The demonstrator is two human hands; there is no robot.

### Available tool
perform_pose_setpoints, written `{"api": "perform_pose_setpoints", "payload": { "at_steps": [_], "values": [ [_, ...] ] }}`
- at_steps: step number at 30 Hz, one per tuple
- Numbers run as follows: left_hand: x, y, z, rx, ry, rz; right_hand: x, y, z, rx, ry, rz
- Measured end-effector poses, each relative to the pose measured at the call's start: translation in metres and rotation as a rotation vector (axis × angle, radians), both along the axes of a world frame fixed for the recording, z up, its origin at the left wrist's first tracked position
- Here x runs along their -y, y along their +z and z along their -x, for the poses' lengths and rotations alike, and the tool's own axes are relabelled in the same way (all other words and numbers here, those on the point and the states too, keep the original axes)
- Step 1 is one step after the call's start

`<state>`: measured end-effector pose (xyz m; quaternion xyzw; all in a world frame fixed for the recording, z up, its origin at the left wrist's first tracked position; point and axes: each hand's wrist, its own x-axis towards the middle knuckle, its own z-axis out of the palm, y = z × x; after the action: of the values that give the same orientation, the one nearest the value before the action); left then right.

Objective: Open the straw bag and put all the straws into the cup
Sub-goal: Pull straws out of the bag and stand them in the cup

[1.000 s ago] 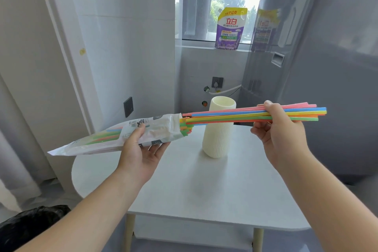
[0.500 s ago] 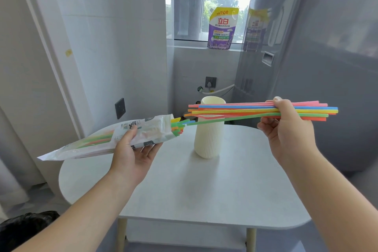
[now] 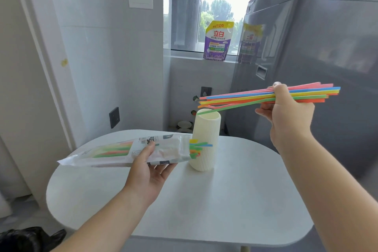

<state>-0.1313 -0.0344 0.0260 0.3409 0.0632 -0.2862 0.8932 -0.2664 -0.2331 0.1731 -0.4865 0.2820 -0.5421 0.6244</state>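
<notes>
Moved since half a second ago: the bundle of long coloured plastic straws [image 3: 241, 98] is tipped, its free ends dropped toward the cup mouth, and the bag has sunk to just beside the cup.

1. Black plastic sack [image 3: 26, 239], 7 o'clock corner, on the floor.
2. White rounded table [image 3: 225, 200], carrying the cup.
3. Left hand [image 3: 151, 170], 9 o'clock of the cup. Grip: thumb on top, fingers beneath, pinching the clear printed plastic straw bag [image 3: 114, 152]. The bag is held near level, probably so the remainder does not slide out. Coloured straw ends [image 3: 197, 147] poke from its mouth against or just before the cup wall; cannot tell which.
4. Ribbed cream cylindrical cup [image 3: 206, 129], upright, with no straw standing in it yet.
5. Right hand [image 3: 290, 116], 2 o'clock of the cup. Grip: thumb over, fingers curled under, clamped on the bundle toward its far end. The free tips fan out and the lowest green one lies at the rim. Judgement: the splayed tips are the obstacle, as they may catch the rim or topple the cup.
6. Purple detergent pouch [image 3: 217, 41], 12 o'clock, on the window sill.
7. Grey appliance [image 3: 317, 57], 1 to 3 o'clock, behind the right hand.
</notes>
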Motion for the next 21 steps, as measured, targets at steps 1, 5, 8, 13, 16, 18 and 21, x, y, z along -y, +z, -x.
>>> {"api": "perform_pose_setpoints", "payload": {
  "at_steps": [1, 5, 8, 13, 16, 18, 21],
  "values": [
    [0.003, 0.0, 0.002, 0.0, -0.011, 0.003, 0.002, 0.003, -0.001, -0.015, -0.01, 0.017],
    [0.012, -0.004, 0.006, -0.001, -0.04, 0.01, 0.009, 0.013, -0.002, -0.092, -0.036, 0.075],
    [0.016, -0.004, 0.009, 0.002, -0.056, 0.013, 0.015, 0.018, -0.003, -0.142, -0.043, 0.101],
    [0.017, -0.003, 0.012, 0.001, -0.072, 0.019, 0.023, 0.026, -0.007, -0.212, -0.031, 0.132],
    [0.016, -0.002, 0.013, 0.001, -0.083, 0.019, 0.026, 0.028, -0.011, -0.247, -0.01, 0.135],
    [0.014, -0.002, 0.013, -0.001, -0.081, 0.018, 0.027, 0.028, -0.015, -0.279, -0.001, 0.133],
    [0.013, -0.002, 0.012, 0.002, -0.077, 0.019, 0.028, 0.028, -0.02, -0.318, 0.012, 0.149]
  ]
}}
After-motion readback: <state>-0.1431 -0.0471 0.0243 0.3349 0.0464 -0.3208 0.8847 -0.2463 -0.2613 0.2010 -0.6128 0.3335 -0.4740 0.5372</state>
